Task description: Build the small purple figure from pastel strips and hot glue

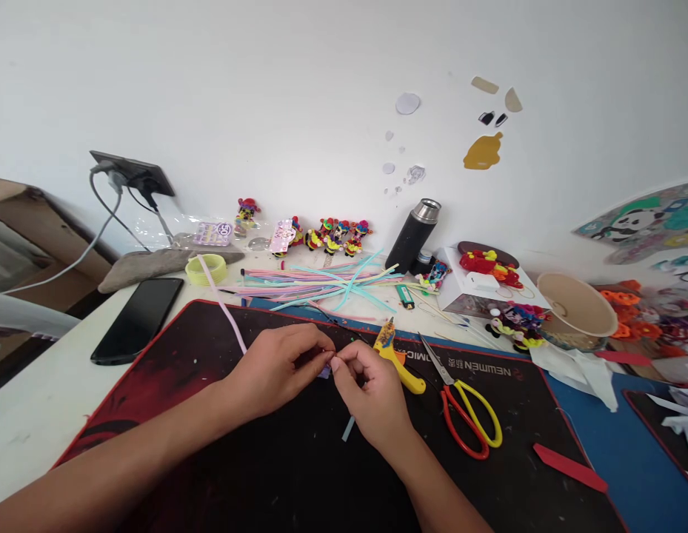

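My left hand [291, 363] is closed in a pinch, and a long lavender pipe cleaner [224, 309] runs out from behind it towards the upper left. A small purple piece [324, 373] peeks out below its fingertips. My right hand [372, 389] pinches at the same spot, fingertips almost touching the left ones; what lies between them is mostly hidden. From under the right hand sticks a short pale strip [349, 429]. Just beyond that hand lies a yellow glue gun [400, 361]. To its right are scissors [460, 403] with one red and one yellow handle loop.
Behind the black mat [255, 459] lie many pastel pipe cleaners [321, 283]. A black thermos [411, 238] and a row of small figures [339, 237] stand by the wall. A phone [137, 320] lies left; a red strip [570, 468] and a beige bowl [577, 303] are right.
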Available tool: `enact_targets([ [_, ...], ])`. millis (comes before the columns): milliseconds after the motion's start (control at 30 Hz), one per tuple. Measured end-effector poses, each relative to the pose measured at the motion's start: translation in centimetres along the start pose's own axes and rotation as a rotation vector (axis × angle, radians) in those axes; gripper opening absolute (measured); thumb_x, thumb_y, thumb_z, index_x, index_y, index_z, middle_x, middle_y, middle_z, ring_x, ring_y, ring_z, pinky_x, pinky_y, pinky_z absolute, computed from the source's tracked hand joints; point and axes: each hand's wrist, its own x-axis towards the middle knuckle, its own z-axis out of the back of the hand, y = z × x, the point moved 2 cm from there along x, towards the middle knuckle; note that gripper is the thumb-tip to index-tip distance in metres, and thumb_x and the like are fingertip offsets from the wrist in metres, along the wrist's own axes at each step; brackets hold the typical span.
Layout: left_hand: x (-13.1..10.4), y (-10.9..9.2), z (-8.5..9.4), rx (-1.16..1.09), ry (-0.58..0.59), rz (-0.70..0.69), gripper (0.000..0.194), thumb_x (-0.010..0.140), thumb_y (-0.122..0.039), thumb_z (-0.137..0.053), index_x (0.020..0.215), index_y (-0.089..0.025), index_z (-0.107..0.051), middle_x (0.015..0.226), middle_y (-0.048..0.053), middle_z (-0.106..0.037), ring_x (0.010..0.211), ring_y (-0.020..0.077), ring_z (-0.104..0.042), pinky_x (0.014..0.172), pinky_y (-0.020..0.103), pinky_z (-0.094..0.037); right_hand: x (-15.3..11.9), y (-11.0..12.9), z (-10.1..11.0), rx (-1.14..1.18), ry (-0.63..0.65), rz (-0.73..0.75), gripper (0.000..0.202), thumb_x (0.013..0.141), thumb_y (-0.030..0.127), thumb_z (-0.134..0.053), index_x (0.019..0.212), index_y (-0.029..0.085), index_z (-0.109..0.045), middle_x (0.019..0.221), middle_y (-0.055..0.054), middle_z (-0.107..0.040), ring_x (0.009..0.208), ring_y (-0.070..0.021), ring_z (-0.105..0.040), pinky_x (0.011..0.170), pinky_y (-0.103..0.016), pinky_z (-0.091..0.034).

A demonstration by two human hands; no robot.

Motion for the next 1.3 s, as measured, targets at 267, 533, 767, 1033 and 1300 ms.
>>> enact_targets([
  [267,-0.1,0.0,0.2,0.087,-0.068,-0.151,0.012,0.100,-0.019,-0.056,0.097,-0.019,-0.068,0.085,0.001,-0.071,0.074,0.0138,-0.064,0.066,0.022,-0.044,0.0,-0.9,-0.1,0.128,0.061,-0.118,0.025,0.098,0.040,-0.060,0.082,0.021,-0.061,0.054,0.009,-0.042,0.039,-0.0085,-0.037,0.038,-0.020,-0.028],
  [533,-0.1,-0.2,0.4,0.088,-0.053,-0.121,0.010,0.099,-0.018,-0.059,0.096,-0.019,-0.067,0.082,-0.001,-0.070,0.072,0.0122,-0.063,0.065,0.021,-0.043,-0.1,-1.1,0.0,0.236,0.065,-0.174,0.030,0.098,0.048,-0.063,0.086,0.021,-0.062,0.053,0.010,-0.041,0.036,-0.0076,-0.036,0.036,-0.020,-0.026],
  [767,-0.2,0.2,0.1,0.185,-0.038,-0.198,0.010,0.103,-0.018,-0.056,0.100,-0.019,-0.066,0.090,0.002,-0.073,0.079,0.0156,-0.068,0.071,0.023,-0.045,0.0,-1.0,0.0,0.226,0.080,-0.178,0.032,0.098,0.049,-0.064,0.085,0.020,-0.063,0.054,0.009,-0.042,0.036,-0.0068,-0.036,0.034,-0.019,-0.023],
  [1033,-0.3,0.3,0.0,0.291,-0.048,-0.276,0.012,0.101,-0.018,-0.054,0.096,-0.019,-0.065,0.084,0.002,-0.070,0.074,0.0167,-0.065,0.066,0.026,-0.042,0.1,-1.0,-0.2,0.328,0.136,-0.230,0.039,0.096,0.058,-0.066,0.085,0.021,-0.060,0.052,0.011,-0.042,0.034,-0.0057,-0.035,0.034,-0.017,-0.022],
  [1300,-0.3,0.0,0.0,0.178,-0.057,-0.203,0.011,0.098,-0.016,-0.056,0.092,-0.019,-0.065,0.081,0.001,-0.069,0.070,0.0137,-0.063,0.063,0.023,-0.041,-0.1,-1.0,-0.7,0.390,0.152,-0.277,0.040,0.094,0.058,-0.067,0.085,0.021,-0.059,0.047,0.013,-0.038,0.031,-0.0052,-0.032,0.033,-0.017,-0.020],
])
